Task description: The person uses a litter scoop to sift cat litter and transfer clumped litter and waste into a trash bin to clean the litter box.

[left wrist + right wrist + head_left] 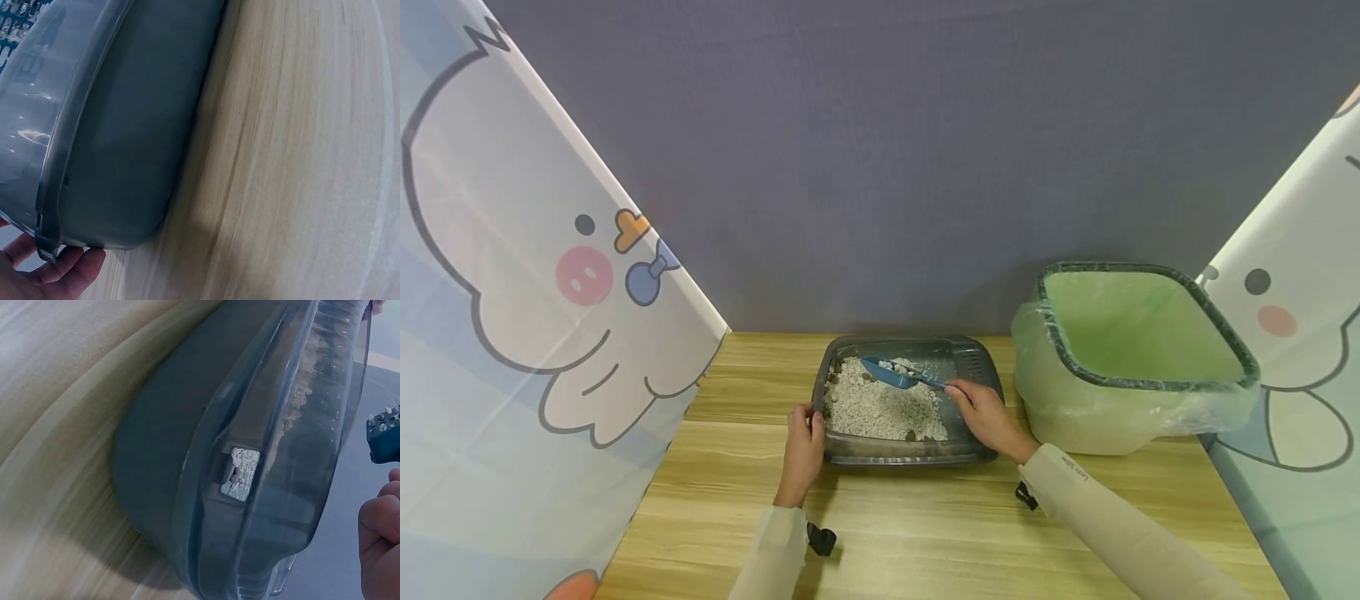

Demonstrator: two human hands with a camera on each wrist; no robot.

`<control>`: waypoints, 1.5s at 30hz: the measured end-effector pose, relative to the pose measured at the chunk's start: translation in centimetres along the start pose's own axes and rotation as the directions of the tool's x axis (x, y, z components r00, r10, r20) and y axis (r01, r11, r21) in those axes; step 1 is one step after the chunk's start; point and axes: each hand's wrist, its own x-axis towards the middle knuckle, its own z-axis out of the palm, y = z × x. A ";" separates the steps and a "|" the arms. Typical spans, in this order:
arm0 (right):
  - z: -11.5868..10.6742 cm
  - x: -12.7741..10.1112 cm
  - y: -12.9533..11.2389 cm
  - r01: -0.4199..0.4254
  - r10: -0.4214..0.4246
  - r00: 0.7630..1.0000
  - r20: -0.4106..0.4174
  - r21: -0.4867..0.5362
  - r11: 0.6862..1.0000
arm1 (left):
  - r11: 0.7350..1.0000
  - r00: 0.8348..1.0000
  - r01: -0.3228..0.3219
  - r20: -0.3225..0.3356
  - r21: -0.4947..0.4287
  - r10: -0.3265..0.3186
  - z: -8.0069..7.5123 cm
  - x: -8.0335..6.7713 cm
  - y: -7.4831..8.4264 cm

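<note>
A dark grey litter box (910,451) stands on the table, its left and middle covered with pale granular litter (880,408) and a few brown clumps. My left hand (803,446) grips the box's rim at its left side; in the left wrist view the fingers (87,269) curl at the rim's corner. In my right hand (990,421) is the handle of a blue slotted litter scoop (891,375), held above the litter with some pale litter in its bowl. The right wrist view shows part of that hand (381,534) and a piece of the scoop (384,437).
To the right of the box stands a large pale green bin (1075,417) lined with a clear bag, with a dark rim. The wood-grain table (910,525) meets a grey backdrop (880,167) behind. Cartoon-printed panels (520,250) flank both sides.
</note>
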 end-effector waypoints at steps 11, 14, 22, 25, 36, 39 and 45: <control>0.1 -0.3 0.5 -0.014 0.013 0.999 -0.043 -0.031 0.999 | 1.000 1.000 0.002 -0.004 -0.005 -0.002 0.1 0.0 0.0; 0.3 -0.2 0.9 0.029 -0.036 0.993 -0.114 -0.056 0.998 | 1.000 1.000 0.001 -0.013 -0.011 -0.002 0.2 0.0 -0.1; 0.4 -0.1 1.4 0.051 -0.063 0.981 -0.181 -0.069 0.996 | 1.000 1.000 -0.003 -0.025 -0.027 0.003 0.2 0.1 -0.2; 0.4 -0.1 1.4 0.055 -0.068 0.980 -0.185 -0.077 0.996 | 1.000 1.000 -0.005 -0.027 -0.026 0.005 0.2 0.1 -0.2; 0.2 -0.5 0.8 -0.039 0.036 0.998 -0.051 -0.067 0.997 | 1.000 1.000 0.003 -0.014 -0.028 -0.003 0.0 -0.1 0.0; 0.1 -0.5 0.8 -0.053 0.052 0.999 -0.014 -0.067 0.996 | 1.000 1.000 0.007 -0.011 -0.024 -0.008 -0.1 -0.1 0.0; 0.1 -0.6 0.9 -0.056 0.055 0.998 -0.022 -0.074 0.996 | 0.999 1.000 -0.007 -0.015 -0.032 0.007 -0.1 -0.1 0.0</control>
